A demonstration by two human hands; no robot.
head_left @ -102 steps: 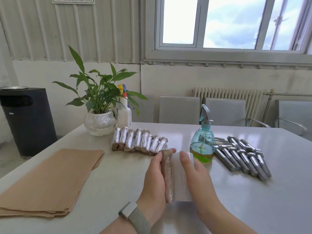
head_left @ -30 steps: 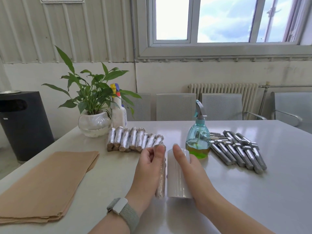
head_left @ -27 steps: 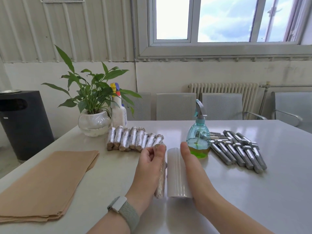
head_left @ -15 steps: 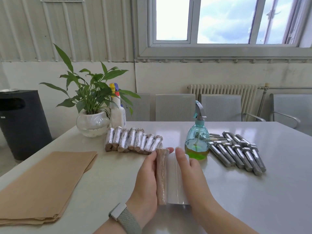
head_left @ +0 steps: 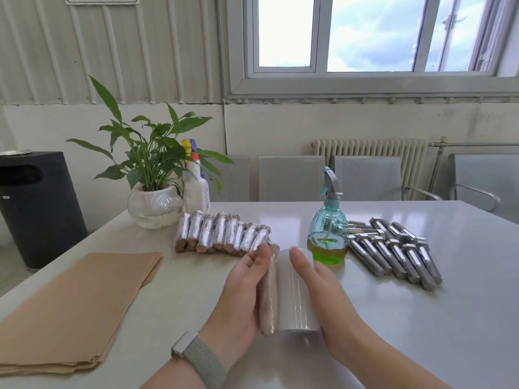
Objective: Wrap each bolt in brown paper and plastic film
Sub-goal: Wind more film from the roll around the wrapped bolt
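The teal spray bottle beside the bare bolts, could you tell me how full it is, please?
Partly full: the teal spray bottle stands upright, with yellow-green liquid filling only its lower part.

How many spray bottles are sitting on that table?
2. A teal spray bottle holding green liquid stands mid-table, left of the bare bolts. A white spray bottle with a yellow and blue head stands at the back, beside the potted plant, partly behind its leaves.
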